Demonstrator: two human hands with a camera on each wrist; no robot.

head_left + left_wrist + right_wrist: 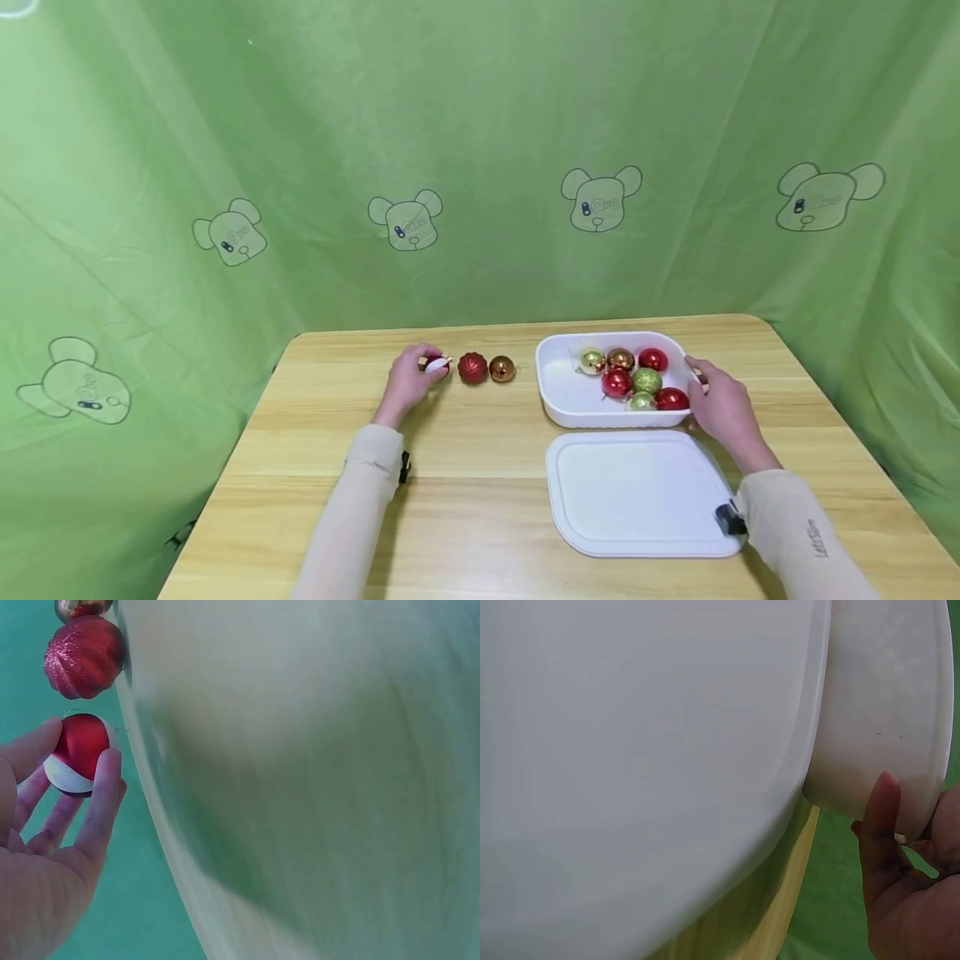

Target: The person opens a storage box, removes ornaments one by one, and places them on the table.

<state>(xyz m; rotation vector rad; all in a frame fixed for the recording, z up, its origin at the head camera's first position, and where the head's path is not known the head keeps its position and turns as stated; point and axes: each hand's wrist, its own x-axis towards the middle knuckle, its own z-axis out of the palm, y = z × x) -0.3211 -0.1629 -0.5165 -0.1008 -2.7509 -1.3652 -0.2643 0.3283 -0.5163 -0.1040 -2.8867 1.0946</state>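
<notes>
In the head view, my left hand (pixel 408 379) holds a red-and-white Christmas ball (pixel 437 365) at the back left of the table. The left wrist view shows the fingers and thumb pinching this ball (pixel 81 750) around its sides. Just right of it sit a ridged dark red ball (pixel 472 367) and a shiny copper ball (pixel 502 368). My right hand (pixel 722 404) grips the right end of a white plastic container (pixel 558 392). Several red, green, gold and copper balls (pixel 617 382) lie inside, mostly toward its right half.
A white lid (pixel 641 496) lies flat on the wooden table (pixel 457 517), in front of the container and near the right forearm. Green curtain (pixel 480 125) printed with bear heads hangs behind and beside the table.
</notes>
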